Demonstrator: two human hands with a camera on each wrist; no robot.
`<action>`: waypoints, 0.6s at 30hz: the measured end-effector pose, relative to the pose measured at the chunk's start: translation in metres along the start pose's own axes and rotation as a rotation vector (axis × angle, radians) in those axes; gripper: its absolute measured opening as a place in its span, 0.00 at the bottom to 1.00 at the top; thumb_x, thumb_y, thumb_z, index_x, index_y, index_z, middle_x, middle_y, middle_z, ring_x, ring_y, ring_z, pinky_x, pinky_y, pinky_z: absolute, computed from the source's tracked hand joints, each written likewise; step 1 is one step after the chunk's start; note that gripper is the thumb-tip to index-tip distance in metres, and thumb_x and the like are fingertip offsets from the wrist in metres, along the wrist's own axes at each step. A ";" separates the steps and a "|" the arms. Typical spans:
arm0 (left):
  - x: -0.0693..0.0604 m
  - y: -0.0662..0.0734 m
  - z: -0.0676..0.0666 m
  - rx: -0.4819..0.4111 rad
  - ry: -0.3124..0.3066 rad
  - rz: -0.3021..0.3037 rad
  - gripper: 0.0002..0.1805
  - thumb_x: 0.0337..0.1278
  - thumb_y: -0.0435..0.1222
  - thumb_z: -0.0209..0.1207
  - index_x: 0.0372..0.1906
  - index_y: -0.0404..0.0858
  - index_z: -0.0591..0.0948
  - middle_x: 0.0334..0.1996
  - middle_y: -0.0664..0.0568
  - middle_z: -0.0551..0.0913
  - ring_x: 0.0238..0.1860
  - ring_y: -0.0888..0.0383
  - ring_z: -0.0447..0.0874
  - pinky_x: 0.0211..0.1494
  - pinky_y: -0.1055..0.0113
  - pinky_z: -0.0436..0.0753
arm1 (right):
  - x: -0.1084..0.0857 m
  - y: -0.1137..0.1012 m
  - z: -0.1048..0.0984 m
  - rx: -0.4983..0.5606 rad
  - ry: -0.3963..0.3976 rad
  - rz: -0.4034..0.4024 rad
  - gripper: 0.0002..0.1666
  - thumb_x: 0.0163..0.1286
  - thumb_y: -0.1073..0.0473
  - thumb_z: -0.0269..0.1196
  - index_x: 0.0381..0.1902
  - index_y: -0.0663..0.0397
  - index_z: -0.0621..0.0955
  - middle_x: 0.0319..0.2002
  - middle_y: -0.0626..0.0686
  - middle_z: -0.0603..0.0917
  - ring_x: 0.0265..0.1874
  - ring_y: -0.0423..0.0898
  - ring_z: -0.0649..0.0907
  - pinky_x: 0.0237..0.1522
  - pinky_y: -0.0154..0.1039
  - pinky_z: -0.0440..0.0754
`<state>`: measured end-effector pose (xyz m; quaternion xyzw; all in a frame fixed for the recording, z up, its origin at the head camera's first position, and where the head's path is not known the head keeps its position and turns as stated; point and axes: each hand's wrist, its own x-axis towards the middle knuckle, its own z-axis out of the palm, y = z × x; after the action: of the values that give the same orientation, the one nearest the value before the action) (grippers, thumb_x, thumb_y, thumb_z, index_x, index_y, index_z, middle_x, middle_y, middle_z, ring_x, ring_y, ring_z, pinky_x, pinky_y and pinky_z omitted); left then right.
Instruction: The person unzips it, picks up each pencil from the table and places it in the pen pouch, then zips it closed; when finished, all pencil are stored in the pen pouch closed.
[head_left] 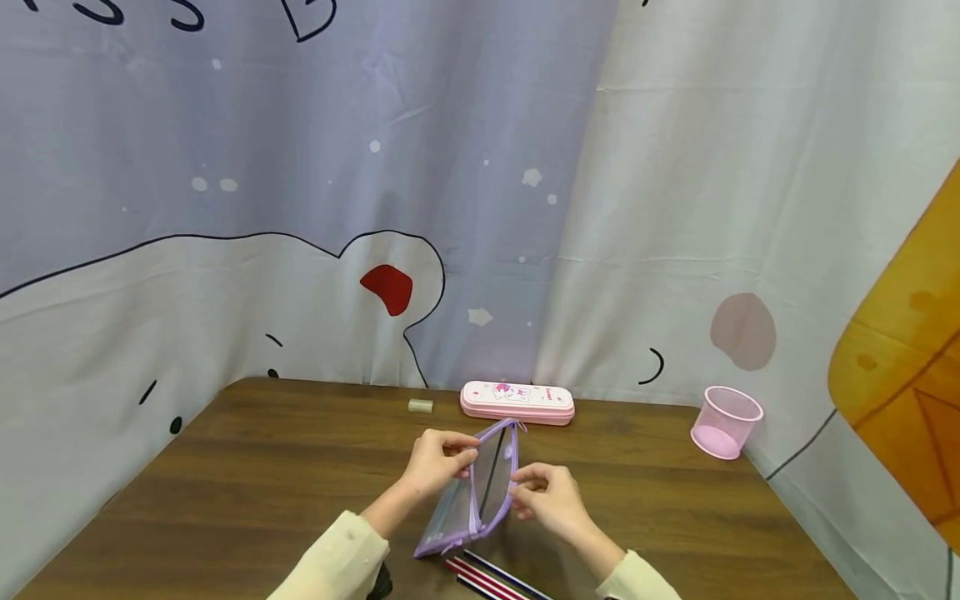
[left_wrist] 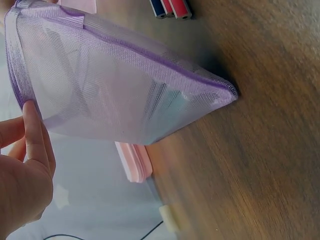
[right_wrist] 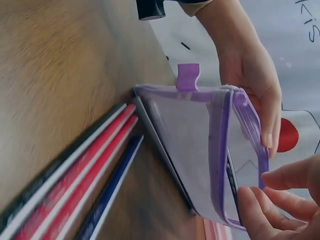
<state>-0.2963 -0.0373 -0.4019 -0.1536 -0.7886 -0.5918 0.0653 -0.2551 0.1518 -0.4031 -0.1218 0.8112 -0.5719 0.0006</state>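
A purple-edged mesh zip pouch (head_left: 454,505) stands tilted on the table, its mouth spread apart between both hands. My left hand (head_left: 438,462) pinches one edge of the mouth; in the left wrist view, its fingers (left_wrist: 34,132) lie against the purple trim. At the opposite edge, my right hand (head_left: 551,500) pinches the rim between thumb and fingers. Inside the opening shows a thin dark strip (right_wrist: 232,175), whose kind I cannot tell. Several red, black and dark blue pencils (right_wrist: 75,200) lie side by side on the table, near the pouch's lower corner.
Behind the pouch lies a pink and white pencil case (head_left: 517,403), with a small pale eraser-like block (head_left: 421,406) to its left. A pink see-through cup (head_left: 724,425) stands at the table's right back corner. A printed curtain (head_left: 480,208) hangs behind the wooden table (head_left: 300,467).
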 end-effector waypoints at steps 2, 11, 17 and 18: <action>-0.001 0.003 -0.001 -0.009 0.007 -0.003 0.09 0.47 0.26 0.58 0.36 0.27 0.81 0.23 0.38 0.82 0.16 0.65 0.77 0.22 0.73 0.82 | -0.004 0.001 -0.005 -0.067 -0.053 -0.032 0.12 0.53 0.67 0.61 0.35 0.72 0.78 0.24 0.62 0.82 0.19 0.40 0.80 0.21 0.33 0.83; -0.010 0.024 -0.004 -0.032 0.015 -0.004 0.09 0.47 0.23 0.56 0.36 0.23 0.80 0.25 0.30 0.81 0.18 0.55 0.80 0.23 0.67 0.83 | -0.044 0.009 -0.021 -0.622 -0.419 -0.179 0.09 0.42 0.62 0.68 0.25 0.57 0.81 0.18 0.42 0.78 0.19 0.27 0.71 0.21 0.23 0.72; 0.002 0.005 -0.001 -0.059 0.048 -0.013 0.10 0.47 0.25 0.57 0.37 0.24 0.80 0.26 0.34 0.82 0.17 0.66 0.77 0.23 0.73 0.82 | -0.056 0.015 -0.020 -0.766 -0.427 -0.202 0.09 0.38 0.69 0.63 0.22 0.55 0.82 0.13 0.41 0.74 0.16 0.28 0.66 0.18 0.21 0.67; 0.003 0.003 -0.001 -0.065 0.052 -0.013 0.10 0.46 0.25 0.57 0.37 0.23 0.80 0.26 0.34 0.82 0.17 0.66 0.76 0.23 0.72 0.82 | -0.056 0.016 -0.019 -0.774 -0.425 -0.216 0.09 0.37 0.70 0.63 0.21 0.55 0.82 0.12 0.41 0.73 0.15 0.28 0.66 0.17 0.21 0.67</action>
<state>-0.2983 -0.0367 -0.3982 -0.1350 -0.7679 -0.6215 0.0770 -0.2067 0.1857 -0.4188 -0.3114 0.9299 -0.1857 0.0618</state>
